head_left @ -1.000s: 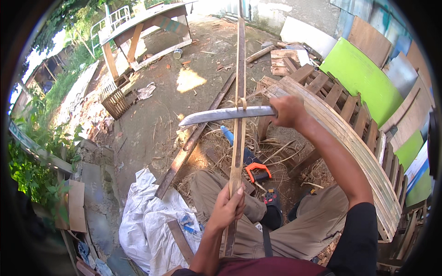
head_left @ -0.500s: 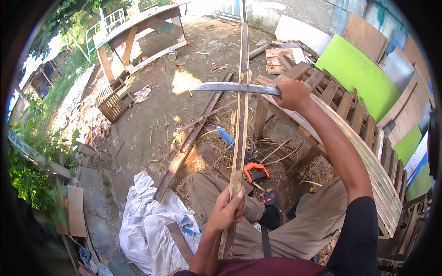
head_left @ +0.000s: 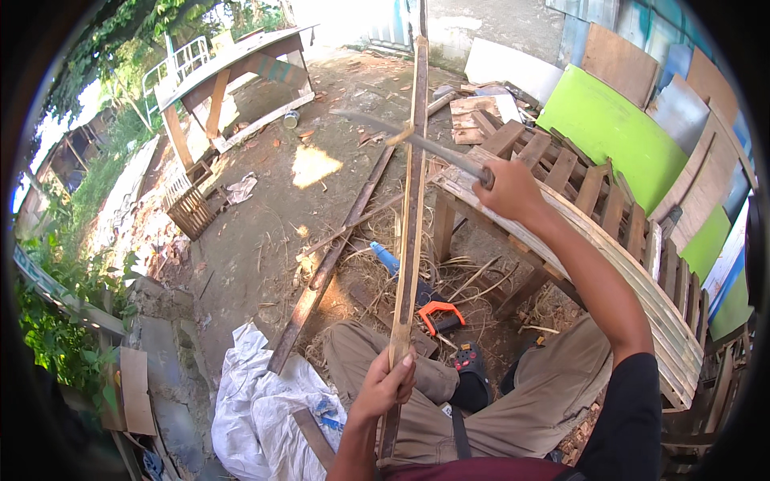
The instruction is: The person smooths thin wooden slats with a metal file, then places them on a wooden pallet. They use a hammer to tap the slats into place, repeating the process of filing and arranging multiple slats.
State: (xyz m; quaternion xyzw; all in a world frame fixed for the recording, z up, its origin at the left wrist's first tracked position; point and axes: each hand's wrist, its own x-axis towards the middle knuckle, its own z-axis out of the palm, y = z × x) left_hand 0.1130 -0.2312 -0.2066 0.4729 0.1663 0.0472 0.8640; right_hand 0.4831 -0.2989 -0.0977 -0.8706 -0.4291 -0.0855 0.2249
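My left hand [head_left: 387, 385] is closed round the lower part of a long split bamboo strip [head_left: 407, 276]. The strip runs upright from my lap past the top of the picture; its edges are pale and its middle is dark. A machete [head_left: 445, 152] with a slightly curved blade is in the grip of my right hand [head_left: 512, 191]. Its blade lies slantwise across the strip's upper part, tip up and left. A small pale curl of shaving [head_left: 399, 137] shows where blade and strip meet.
A slatted wooden bench [head_left: 634, 313] stands at my right. By my foot lies an orange-handled saw [head_left: 441, 318] with a blue tapered end, amid shavings. A second dark strip [head_left: 321, 276] and a white sack [head_left: 257, 401] lie left. Panels [head_left: 613, 132] lean at the back right.
The machete has tilted from nearly level to a slant, with its tip higher than its handle. A pale shaving now shows at the blade. My left hand has shifted slightly down and left.
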